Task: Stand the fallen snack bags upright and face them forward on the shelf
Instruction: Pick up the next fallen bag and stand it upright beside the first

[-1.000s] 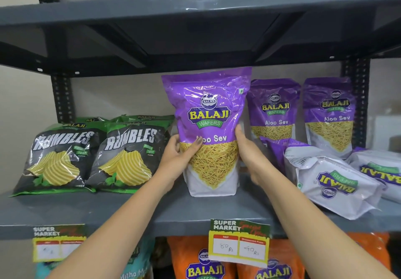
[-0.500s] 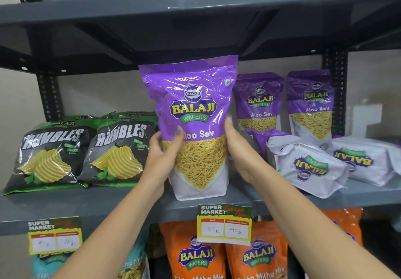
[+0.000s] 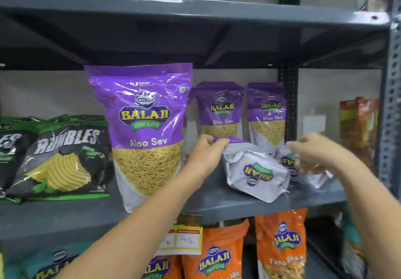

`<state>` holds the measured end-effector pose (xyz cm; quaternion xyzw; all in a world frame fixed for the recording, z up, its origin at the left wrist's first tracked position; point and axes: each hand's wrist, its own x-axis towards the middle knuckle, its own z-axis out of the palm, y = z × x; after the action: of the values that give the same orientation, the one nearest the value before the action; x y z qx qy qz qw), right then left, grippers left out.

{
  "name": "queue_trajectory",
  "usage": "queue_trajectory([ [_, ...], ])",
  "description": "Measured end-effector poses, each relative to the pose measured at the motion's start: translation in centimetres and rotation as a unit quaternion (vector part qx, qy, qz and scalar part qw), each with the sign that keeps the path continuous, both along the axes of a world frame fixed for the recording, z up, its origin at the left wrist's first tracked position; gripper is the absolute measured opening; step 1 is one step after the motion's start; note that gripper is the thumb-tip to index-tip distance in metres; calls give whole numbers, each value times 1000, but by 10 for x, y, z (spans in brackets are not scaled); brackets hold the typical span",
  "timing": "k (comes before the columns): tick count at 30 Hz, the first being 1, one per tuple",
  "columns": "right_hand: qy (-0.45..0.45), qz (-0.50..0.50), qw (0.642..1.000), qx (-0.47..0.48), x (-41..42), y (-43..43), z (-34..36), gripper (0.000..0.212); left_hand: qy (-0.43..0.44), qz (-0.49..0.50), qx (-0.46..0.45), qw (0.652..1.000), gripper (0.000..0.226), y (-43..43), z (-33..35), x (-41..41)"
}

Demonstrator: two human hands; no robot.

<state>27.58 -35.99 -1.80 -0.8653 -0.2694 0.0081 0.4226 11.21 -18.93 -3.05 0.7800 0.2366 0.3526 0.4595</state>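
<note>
Fallen bag [image 3: 257, 171] white-side up, logo inverted, beside upright purple bag [image 3: 147, 131].

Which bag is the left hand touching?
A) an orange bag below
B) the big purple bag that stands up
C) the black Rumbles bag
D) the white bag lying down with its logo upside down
D: the left hand pinches the purple end of the fallen bag, whose logo reads upside down; the big upright bag stands free beside it.
</note>
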Motion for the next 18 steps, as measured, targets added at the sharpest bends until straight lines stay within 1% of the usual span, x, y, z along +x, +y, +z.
queue_trajectory([
  [2,60,34,997,-47,2,9,-14,43,38,-5,-52,998,61,4,6,23],
  [4,98,51,993,-42,0,21,-23,49,82,-11,-89,993,76,7,7,39],
  [5,119,54,991,-28,-1,26,-26,49,124,-13,-98,987,78,9,5,46],
  [6,142,57,988,-11,-2,30,-28,49,173,-17,-101,980,77,11,5,52],
  [8,177,77,981,11,-1,36,-29,50,257,-31,-105,960,65,14,3,59],
  [10,197,95,976,27,3,40,-30,53,286,-36,-111,951,51,16,2,65],
  [12,219,105,968,63,7,44,-32,59,269,-32,-104,957,42,19,1,68],
  [13,224,109,965,86,8,46,-33,60,241,-34,-108,964,40,23,0,69],
  [16,201,119,964,126,7,51,-32,54,127,-27,-127,983,63,33,-5,69],
  [18,184,119,962,161,9,57,-31,50,63,-34,-140,988,63,37,-6,68],
])
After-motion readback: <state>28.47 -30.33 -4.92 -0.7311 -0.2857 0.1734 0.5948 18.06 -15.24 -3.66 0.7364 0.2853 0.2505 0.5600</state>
